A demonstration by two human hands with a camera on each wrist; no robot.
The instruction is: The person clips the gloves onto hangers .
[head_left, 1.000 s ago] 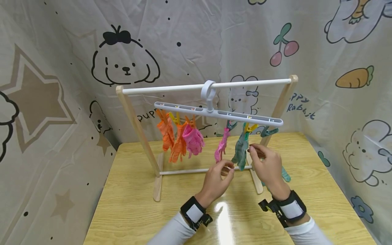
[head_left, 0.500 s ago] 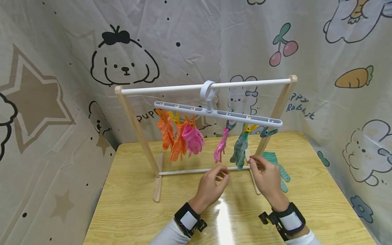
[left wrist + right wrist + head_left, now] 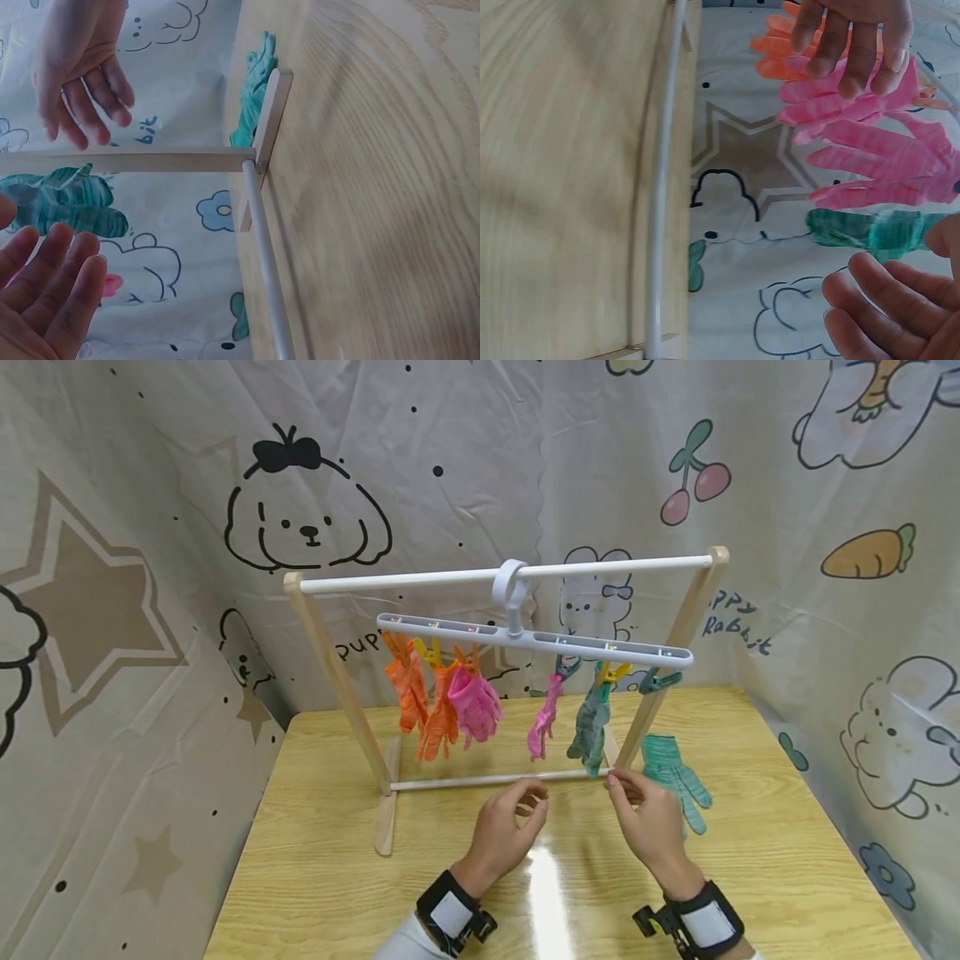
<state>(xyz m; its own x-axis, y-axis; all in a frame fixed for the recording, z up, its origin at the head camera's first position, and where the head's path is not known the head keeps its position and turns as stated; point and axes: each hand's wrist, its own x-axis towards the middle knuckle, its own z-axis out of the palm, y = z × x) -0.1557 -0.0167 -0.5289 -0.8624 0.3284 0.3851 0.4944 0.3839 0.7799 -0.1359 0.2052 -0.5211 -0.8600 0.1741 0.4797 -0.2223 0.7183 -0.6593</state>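
Note:
My left hand (image 3: 504, 831), its fingers loosely bent and holding nothing, is in front of the rack's lower bar (image 3: 495, 780). My right hand (image 3: 651, 827) also holds nothing; its fingers are relaxed just below a green glove (image 3: 590, 727) that hangs from a yellow clothespin (image 3: 617, 673). On the table to the right lies another green glove (image 3: 678, 777), partly behind the right hand. A small pink glove (image 3: 544, 718) hangs left of the green one. In the right wrist view the fingers of my right hand (image 3: 892, 307) appear apart from the hanging green glove (image 3: 877, 231).
A pale hanger (image 3: 517, 637) hooks over the white rail (image 3: 615, 565) of a wooden rack (image 3: 337, 677) on the table (image 3: 315, 893). Orange gloves (image 3: 408, 693) and a pink glove (image 3: 476, 708) hang at its left. A dark green clothespin (image 3: 660, 682) at the right end holds nothing.
Both hands have drawn down and back from the hanging green glove, the left one also leftward. More of the green glove on the table now shows.

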